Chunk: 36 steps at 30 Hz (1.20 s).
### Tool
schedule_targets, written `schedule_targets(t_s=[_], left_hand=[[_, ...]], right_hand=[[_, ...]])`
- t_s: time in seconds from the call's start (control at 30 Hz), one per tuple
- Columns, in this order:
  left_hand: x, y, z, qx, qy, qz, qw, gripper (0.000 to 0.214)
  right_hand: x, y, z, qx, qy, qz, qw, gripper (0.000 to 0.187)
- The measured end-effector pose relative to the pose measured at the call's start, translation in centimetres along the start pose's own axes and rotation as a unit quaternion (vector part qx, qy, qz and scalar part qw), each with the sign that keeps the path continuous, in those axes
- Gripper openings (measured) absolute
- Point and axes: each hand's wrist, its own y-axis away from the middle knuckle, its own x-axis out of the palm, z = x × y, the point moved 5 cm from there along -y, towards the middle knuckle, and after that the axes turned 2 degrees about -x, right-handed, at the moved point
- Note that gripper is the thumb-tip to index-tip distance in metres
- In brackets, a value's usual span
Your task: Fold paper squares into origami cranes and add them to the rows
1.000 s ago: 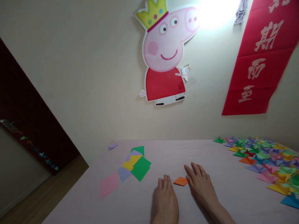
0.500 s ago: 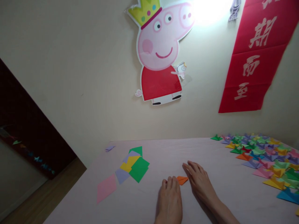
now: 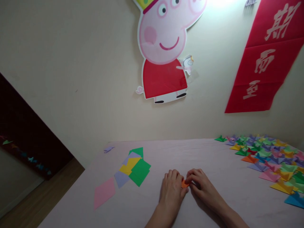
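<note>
A small piece of orange folded paper (image 3: 184, 184) lies on the table between my hands, mostly covered by fingers. My left hand (image 3: 171, 190) is over its left end, with the thumb along the near edge and the other fingers bent against the tabletop. At the right end, my right hand (image 3: 201, 183) has its fingers curled and pinches the paper's tip between thumb and index finger. The underside of the paper and the exact fold line are hidden.
Loose square sheets, including green (image 3: 140, 172), yellow (image 3: 130, 165) and pink (image 3: 104, 192), lie left of my hands. Rows of folded paper figures (image 3: 268, 164) cover the table's right side. A small purple folded piece (image 3: 109, 149) sits at the back left. The wall (image 3: 95, 95) stands behind.
My right hand has moved in from beside the orange paper and now grips its right tip. My left thumb has come to its near edge. The view has tilted down slightly.
</note>
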Motion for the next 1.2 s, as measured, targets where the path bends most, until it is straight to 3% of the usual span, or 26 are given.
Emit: schedule_targets(t_s=[0.33, 0.63, 0.87, 1.2], left_hand=[[-0.3, 0.3, 0.9, 0.011, 0.098, -0.046, 0.994, 0.007], [-0.4, 0.7, 0.8, 0.019, 0.065, -0.064, 0.996, 0.004], [-0.3, 0.2, 0.8, 0.008, 0.034, -0.059, 0.998, 0.004], [-0.2, 0.4, 1.5, 0.018, 0.109, -0.085, 0.990, 0.013]], right_hand=[[0.0, 0.0, -0.3, -0.008, 0.015, 0.014, 1.000, 0.014], [-0.2, 0.1, -0.7, 0.027, -0.018, -0.016, 0.999, 0.013], [0.4, -0.2, -0.3, 0.000, 0.041, 0.008, 0.999, 0.014], [0.4, -0.3, -0.7, -0.003, 0.034, -0.005, 0.999, 0.016]])
